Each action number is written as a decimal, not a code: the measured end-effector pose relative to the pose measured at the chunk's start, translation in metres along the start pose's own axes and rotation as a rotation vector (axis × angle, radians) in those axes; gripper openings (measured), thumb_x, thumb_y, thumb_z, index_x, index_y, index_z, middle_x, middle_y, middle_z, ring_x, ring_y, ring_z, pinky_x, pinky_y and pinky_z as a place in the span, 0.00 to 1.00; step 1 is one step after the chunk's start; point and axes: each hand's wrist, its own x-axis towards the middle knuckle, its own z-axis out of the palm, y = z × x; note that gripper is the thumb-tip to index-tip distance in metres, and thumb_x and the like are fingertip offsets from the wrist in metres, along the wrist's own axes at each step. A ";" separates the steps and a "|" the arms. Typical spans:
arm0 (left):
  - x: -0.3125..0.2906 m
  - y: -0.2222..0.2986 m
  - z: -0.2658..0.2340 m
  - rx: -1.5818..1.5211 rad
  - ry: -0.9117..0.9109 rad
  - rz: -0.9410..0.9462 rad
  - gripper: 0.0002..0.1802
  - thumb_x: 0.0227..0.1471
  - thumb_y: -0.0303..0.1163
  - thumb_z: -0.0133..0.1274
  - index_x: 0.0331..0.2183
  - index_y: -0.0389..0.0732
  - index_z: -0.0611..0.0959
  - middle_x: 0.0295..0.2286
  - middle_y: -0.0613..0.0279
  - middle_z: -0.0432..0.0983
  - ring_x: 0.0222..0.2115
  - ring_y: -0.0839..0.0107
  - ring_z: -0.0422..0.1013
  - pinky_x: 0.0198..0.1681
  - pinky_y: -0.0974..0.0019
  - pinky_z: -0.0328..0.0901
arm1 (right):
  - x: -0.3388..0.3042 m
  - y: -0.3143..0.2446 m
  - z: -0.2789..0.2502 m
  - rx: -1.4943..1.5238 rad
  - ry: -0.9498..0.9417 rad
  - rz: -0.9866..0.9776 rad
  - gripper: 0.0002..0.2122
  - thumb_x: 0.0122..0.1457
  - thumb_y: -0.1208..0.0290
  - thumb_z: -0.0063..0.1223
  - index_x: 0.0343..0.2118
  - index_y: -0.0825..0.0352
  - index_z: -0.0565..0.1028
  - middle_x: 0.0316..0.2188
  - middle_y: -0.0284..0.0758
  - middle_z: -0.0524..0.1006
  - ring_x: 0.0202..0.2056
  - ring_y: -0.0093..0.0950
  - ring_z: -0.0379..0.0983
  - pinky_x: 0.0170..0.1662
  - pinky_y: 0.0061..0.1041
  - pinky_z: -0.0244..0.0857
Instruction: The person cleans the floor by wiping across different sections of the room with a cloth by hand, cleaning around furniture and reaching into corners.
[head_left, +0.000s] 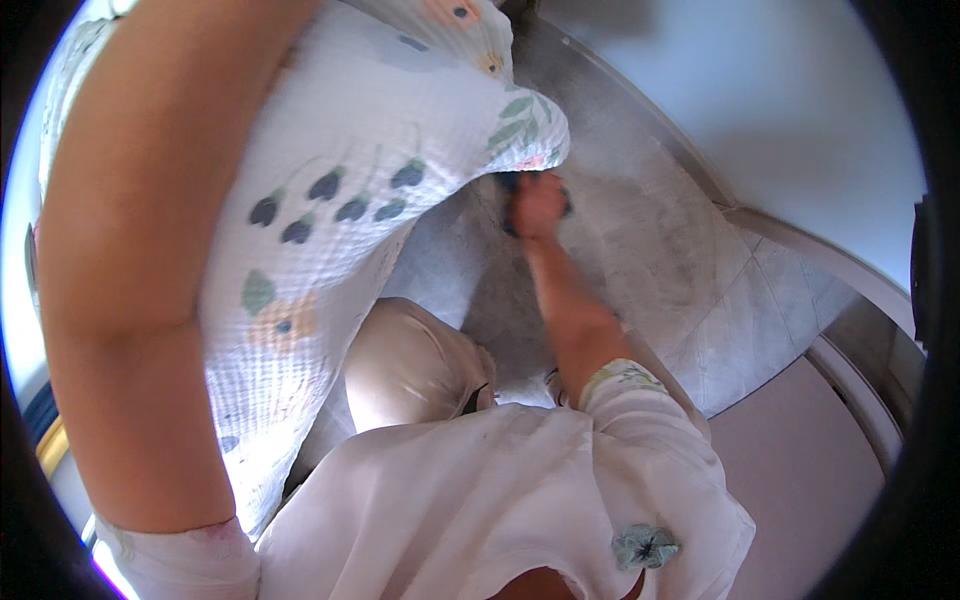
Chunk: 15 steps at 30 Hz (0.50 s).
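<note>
My right arm reaches down to the grey floor point(640, 250), where my right hand point(540, 208) is closed over a small dark thing point(511, 222). The hand is slightly blurred and covers most of that thing, so its kind cannot be made out; it looks pressed against the floor. Just above the hand hangs the corner of a white crinkled blanket point(330, 130) printed with flowers and leaves. My left forearm point(140, 200) stretches forward across the blanket, and its hand lies beyond the top edge of the picture.
A pale blue-white wall point(790, 110) with a brownish baseboard point(690, 165) curves along the right. At the lower right is a flat pinkish-grey panel point(800, 450). My bent knee point(410, 365) in beige trousers is close beside the blanket.
</note>
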 end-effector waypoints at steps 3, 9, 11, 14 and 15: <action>-0.006 0.023 0.003 -0.042 -0.031 -0.078 0.32 0.46 0.40 0.56 0.50 0.35 0.68 0.41 0.47 0.73 0.43 0.60 0.70 0.47 0.64 0.65 | -0.022 0.109 -0.043 -0.212 -0.011 0.460 0.18 0.54 0.66 0.46 0.48 0.61 0.70 0.39 0.43 0.69 0.40 0.43 0.67 0.43 0.40 0.63; -0.004 0.015 -0.009 -0.129 -0.089 -0.151 0.32 0.48 0.39 0.55 0.52 0.36 0.64 0.43 0.47 0.71 0.44 0.57 0.69 0.46 0.61 0.65 | -0.045 0.151 -0.177 -0.240 -0.182 0.485 0.23 0.51 0.74 0.47 0.53 0.54 0.67 0.45 0.43 0.65 0.46 0.42 0.63 0.45 0.39 0.65; -0.005 0.023 -0.007 -0.166 -0.103 -0.192 0.33 0.48 0.38 0.55 0.52 0.37 0.64 0.44 0.47 0.70 0.44 0.57 0.69 0.47 0.60 0.65 | -0.062 0.122 -0.209 -0.179 -0.325 0.249 0.25 0.49 0.75 0.50 0.53 0.50 0.67 0.45 0.43 0.65 0.47 0.43 0.62 0.45 0.40 0.64; 0.003 0.041 -0.007 -0.225 -0.156 -0.208 0.34 0.48 0.38 0.55 0.53 0.38 0.62 0.46 0.48 0.67 0.46 0.58 0.67 0.48 0.60 0.64 | -0.110 0.096 -0.203 -0.132 -0.515 -0.027 0.24 0.50 0.76 0.49 0.52 0.48 0.68 0.45 0.42 0.65 0.48 0.43 0.62 0.44 0.40 0.65; 0.004 0.043 -0.005 -0.261 -0.195 -0.190 0.34 0.48 0.37 0.56 0.54 0.39 0.61 0.47 0.48 0.65 0.47 0.59 0.66 0.49 0.60 0.63 | -0.123 0.088 -0.206 -0.044 -0.614 -0.107 0.24 0.49 0.76 0.50 0.52 0.48 0.68 0.46 0.42 0.65 0.48 0.43 0.62 0.45 0.40 0.65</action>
